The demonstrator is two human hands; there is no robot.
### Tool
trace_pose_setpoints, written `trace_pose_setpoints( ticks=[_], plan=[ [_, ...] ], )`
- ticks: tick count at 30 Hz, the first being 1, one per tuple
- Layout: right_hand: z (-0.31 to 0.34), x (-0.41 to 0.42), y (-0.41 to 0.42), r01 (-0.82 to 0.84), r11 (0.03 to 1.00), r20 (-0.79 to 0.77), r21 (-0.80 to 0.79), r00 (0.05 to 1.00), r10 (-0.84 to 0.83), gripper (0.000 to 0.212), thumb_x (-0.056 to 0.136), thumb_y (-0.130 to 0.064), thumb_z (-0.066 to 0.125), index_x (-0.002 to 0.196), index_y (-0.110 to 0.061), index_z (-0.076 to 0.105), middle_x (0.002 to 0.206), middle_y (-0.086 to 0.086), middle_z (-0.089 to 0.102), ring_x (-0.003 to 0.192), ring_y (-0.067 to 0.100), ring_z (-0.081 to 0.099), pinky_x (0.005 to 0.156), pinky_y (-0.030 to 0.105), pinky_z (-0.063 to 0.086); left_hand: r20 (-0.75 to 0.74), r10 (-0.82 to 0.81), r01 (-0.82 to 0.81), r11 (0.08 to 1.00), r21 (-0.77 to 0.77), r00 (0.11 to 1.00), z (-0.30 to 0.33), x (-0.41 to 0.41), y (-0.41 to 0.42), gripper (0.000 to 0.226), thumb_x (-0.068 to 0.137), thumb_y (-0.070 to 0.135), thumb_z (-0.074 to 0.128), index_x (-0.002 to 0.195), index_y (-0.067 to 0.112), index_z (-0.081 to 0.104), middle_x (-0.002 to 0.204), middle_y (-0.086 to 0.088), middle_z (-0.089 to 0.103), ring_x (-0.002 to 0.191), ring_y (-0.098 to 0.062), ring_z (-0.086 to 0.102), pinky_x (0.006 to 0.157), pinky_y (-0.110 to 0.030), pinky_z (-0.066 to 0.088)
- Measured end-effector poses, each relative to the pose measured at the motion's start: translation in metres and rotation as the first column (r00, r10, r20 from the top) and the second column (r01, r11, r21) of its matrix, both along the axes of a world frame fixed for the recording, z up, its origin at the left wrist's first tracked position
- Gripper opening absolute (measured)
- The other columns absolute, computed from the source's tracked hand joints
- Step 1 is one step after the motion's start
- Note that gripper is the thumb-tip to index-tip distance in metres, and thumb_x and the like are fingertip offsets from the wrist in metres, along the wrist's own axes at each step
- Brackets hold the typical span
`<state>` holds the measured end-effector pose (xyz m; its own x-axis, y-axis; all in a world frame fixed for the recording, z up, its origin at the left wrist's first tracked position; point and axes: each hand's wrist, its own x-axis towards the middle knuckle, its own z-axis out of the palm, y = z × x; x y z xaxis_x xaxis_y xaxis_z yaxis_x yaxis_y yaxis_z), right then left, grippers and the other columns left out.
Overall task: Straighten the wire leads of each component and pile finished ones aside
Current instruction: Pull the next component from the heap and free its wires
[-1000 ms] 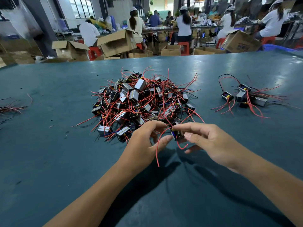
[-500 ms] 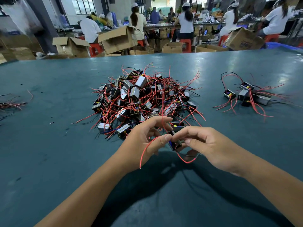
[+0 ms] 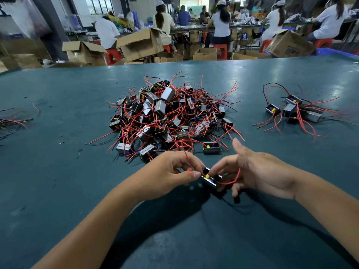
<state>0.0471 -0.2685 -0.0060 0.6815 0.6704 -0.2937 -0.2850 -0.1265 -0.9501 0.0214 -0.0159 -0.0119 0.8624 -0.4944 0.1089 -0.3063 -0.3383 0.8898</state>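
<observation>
A wide teal table carries everything under the hands. Beyond both hands, past the fingertips, sits the big pile of components, a tangled heap of small black-and-silver blocks with red and black leads sticking out all ways. Farther out, beyond and to the outside of the right hand, lies a smaller group of components, well apart from the big pile, its red leads fanning mostly toward the person and outward. Far off to the outside of the left hand, a bundle of loose wires lies at the table edge.

The left hand has its fingers curled, thumb and forefinger pinching a red lead that rises from the grip toward the pile. The right hand holds the component between the two hands, forefinger and thumb at its near end, the other fingers spread loosely. The component is held just above the table, its long axis running from the left hand's thumb toward the right palm, tilted slightly downward on that side, yellow part facing up. A second red lead curls from it across the right hand's fingers.
</observation>
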Motion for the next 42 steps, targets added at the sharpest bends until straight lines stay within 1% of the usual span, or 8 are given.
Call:
trace_pose_setpoints(
  ticks=[5,10,14,18,22,27,35,42],
  plan=[
    [0.002,0.008,-0.006,0.103,0.993,-0.050,0.058,0.994,-0.100,0.097,0.090,-0.073,0.019,0.120,0.010,0.059,0.115,0.032,0.061,0.100,0.034,0.064,0.077,0.039,0.057,0.031,-0.077,0.073,0.990,0.118,0.997,0.005,-0.001,0.007,0.027,0.089,-0.008,0.061,0.095,0.015,0.074,0.112,0.004,0.073,0.101,-0.015,0.069,0.089,-0.028,0.056],
    [0.003,0.004,-0.008,0.136,0.990,0.065,0.022,0.988,-0.137,0.065,0.089,-0.053,0.049,0.120,0.003,0.062,0.123,0.026,0.063,0.108,0.038,0.066,0.089,0.044,0.057,0.003,-0.092,0.090,0.980,0.179,0.996,0.010,0.003,0.015,0.057,0.079,-0.025,0.037,0.102,0.010,0.076,0.090,0.010,0.076,0.090,-0.009,0.071,0.081,-0.022,0.054],
    [-0.001,-0.002,-0.003,0.113,0.993,0.215,-0.045,0.971,-0.101,0.039,0.083,-0.021,0.068,0.116,0.000,0.064,0.122,0.025,0.063,0.113,0.036,0.064,0.090,0.034,0.057,0.056,0.092,-0.097,0.992,0.080,0.994,0.006,0.006,0.008,0.028,0.095,-0.002,0.053,0.098,0.016,0.074,0.087,0.011,0.073,0.082,-0.009,0.067,0.074,-0.023,0.053],
    [-0.002,-0.003,0.003,0.092,0.995,0.097,0.027,0.991,-0.094,0.042,0.082,-0.025,0.066,0.113,0.003,0.065,0.118,0.024,0.066,0.106,0.028,0.067,0.091,0.034,0.057,0.234,0.057,-0.125,0.950,0.287,0.971,-0.005,0.004,-0.006,0.015,0.090,0.035,0.072,0.103,0.028,0.069,0.093,0.018,0.064,0.087,-0.002,0.061,0.074,-0.015,0.047],
    [-0.004,-0.002,0.005,0.138,0.988,0.016,0.066,0.990,-0.140,0.045,0.088,-0.029,0.059,0.112,0.009,0.064,0.116,0.029,0.066,0.102,0.031,0.067,0.088,0.033,0.059,0.279,0.037,-0.134,0.932,0.336,0.960,-0.009,0.003,-0.013,0.016,0.089,0.023,0.075,0.105,0.025,0.070,0.094,0.014,0.068,0.086,-0.002,0.060,0.076,-0.019,0.048],
    [-0.002,0.002,-0.001,0.211,0.977,0.026,0.031,0.977,-0.212,0.021,0.095,0.001,0.052,0.111,0.011,0.061,0.120,0.030,0.064,0.106,0.038,0.066,0.083,0.031,0.060,0.308,0.072,-0.183,0.919,0.348,0.949,-0.007,0.006,-0.010,0.016,0.091,0.016,0.072,0.107,0.017,0.076,0.096,0.002,0.070,0.090,-0.006,0.059,0.081,-0.018,0.045],
    [0.006,0.001,-0.012,0.029,0.956,0.145,-0.292,0.989,0.014,0.012,0.093,-0.005,0.064,0.104,-0.002,0.065,0.073,0.014,0.065,0.058,0.020,0.060,0.049,0.024,0.049,0.193,0.014,-0.089,0.918,0.388,0.981,-0.009,0.007,-0.002,0.013,0.095,0.022,0.069,0.103,0.019,0.078,0.092,0.001,0.070,0.088,-0.013,0.065,0.083,-0.041,0.051],
    [0.001,0.003,-0.005,0.187,0.964,0.220,-0.186,0.965,-0.145,0.018,0.096,0.003,0.050,0.091,-0.005,0.065,0.072,0.008,0.062,0.059,0.016,0.056,0.048,0.023,0.046,0.188,-0.029,-0.049,0.916,0.398,0.982,-0.011,0.008,0.000,0.012,0.094,0.027,0.070,0.103,0.025,0.077,0.089,0.009,0.067,0.085,-0.007,0.063,0.078,-0.032,0.051]
  ],
)
